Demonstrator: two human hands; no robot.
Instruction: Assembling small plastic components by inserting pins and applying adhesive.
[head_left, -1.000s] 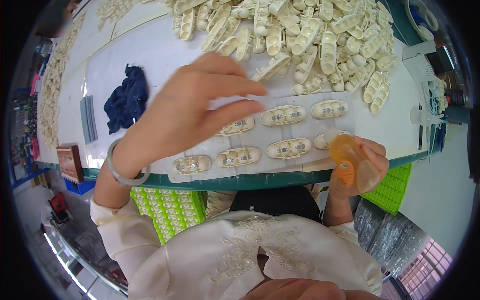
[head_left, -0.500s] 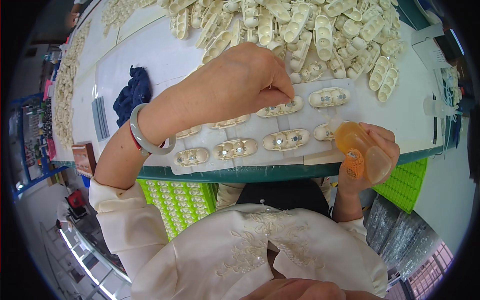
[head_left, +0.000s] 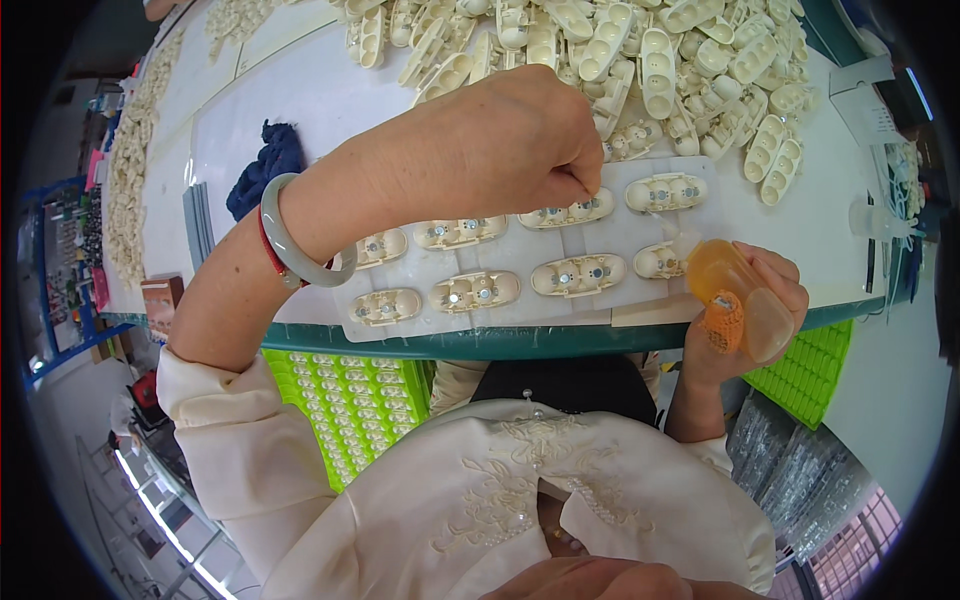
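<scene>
No legible txt, labels, brands, nos. or signs — none readable anywhere

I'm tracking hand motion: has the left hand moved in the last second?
Yes: judged against the tray, the left hand has shifted to the right, along the back row of cream cases.

Gap between case rows (head_left: pixel 578 275) (heap (head_left: pixel 657 75) beyond)

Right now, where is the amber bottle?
In the head view, the bottle is right of centre, held in the right hand, with its tip close to the near row's rightmost cream case.
</scene>
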